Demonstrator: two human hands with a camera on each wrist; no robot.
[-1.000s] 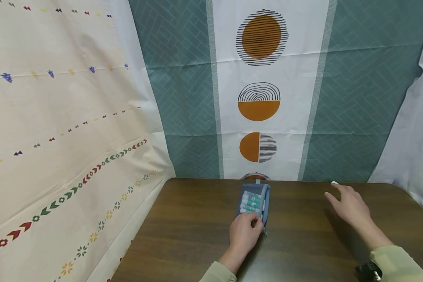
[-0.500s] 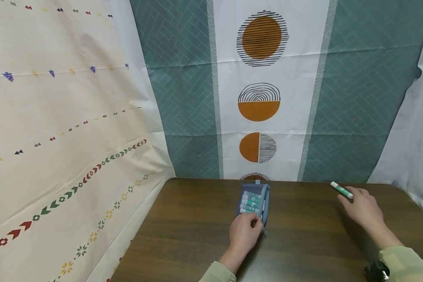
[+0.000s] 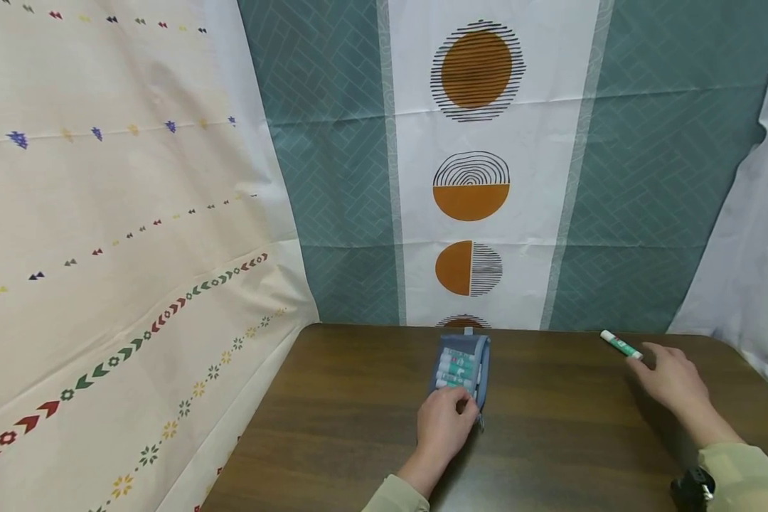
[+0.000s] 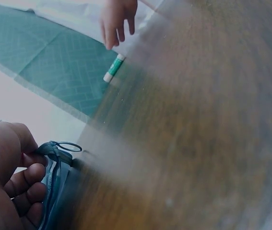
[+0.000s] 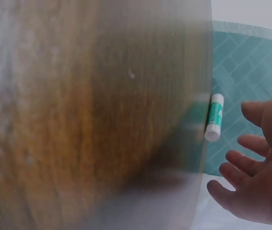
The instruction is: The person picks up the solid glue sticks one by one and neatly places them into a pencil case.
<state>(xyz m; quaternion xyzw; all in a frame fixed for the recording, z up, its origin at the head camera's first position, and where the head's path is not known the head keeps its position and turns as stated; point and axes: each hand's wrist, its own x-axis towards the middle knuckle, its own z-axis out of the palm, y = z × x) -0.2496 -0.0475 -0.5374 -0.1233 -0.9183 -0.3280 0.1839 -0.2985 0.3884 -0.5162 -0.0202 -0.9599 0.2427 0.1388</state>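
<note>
A blue-grey zip pouch [image 3: 484,370] with a see-through front lies at the far middle of the table. Several green-and-white glue sticks [image 3: 456,365] show inside it. My left hand [image 3: 444,425] pinches the pouch's near end, beside the zipper pull [image 4: 68,146] in the left wrist view. To the right, a single glue stick [image 3: 621,345] lies on the table close to the back edge. My right hand [image 3: 672,380] is just right of this stick, fingers spread and relaxed with nothing in them. The right wrist view shows a gap between the thumb and the stick [image 5: 215,117].
The brown wooden table [image 3: 550,441] has rounded back corners. Behind it hangs a green and white cloth [image 3: 345,178] with orange circles. A cream patterned cloth [image 3: 134,320] drapes along the left side, and a white one [image 3: 749,249] at the right.
My right hand has drawn back to the right and toward me, off the glue stick, which now lies free on the table. The left hand and pouch have stayed in place.
</note>
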